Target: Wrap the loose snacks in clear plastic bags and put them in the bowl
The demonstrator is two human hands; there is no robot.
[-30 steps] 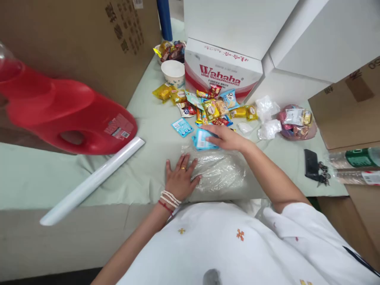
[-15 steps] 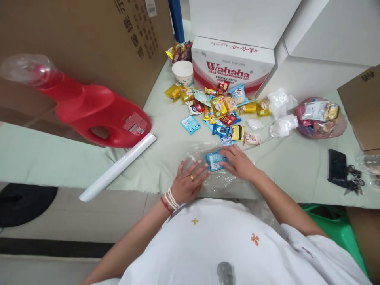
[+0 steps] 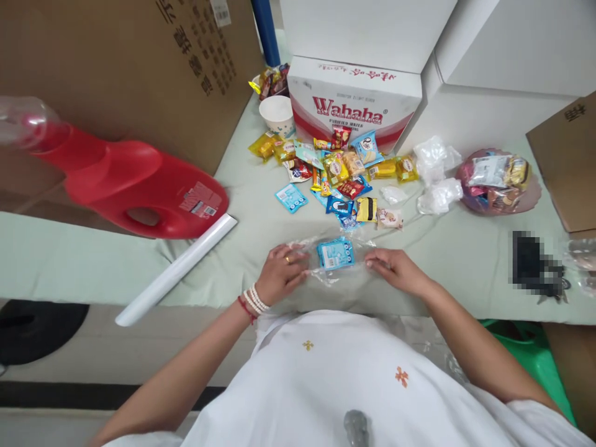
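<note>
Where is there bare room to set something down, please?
Bare cloth lies between the white roll and the left hand, and between the right hand and the snack bowl. Snack packets crowd the front of the water box; a plastic bag lies between the hands.

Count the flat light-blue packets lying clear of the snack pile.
2 plainly visible: the top packet on the clear plastic between the left hand and right hand, and a loose packet left of the snack pile. More may be hidden beneath the top one.
</note>
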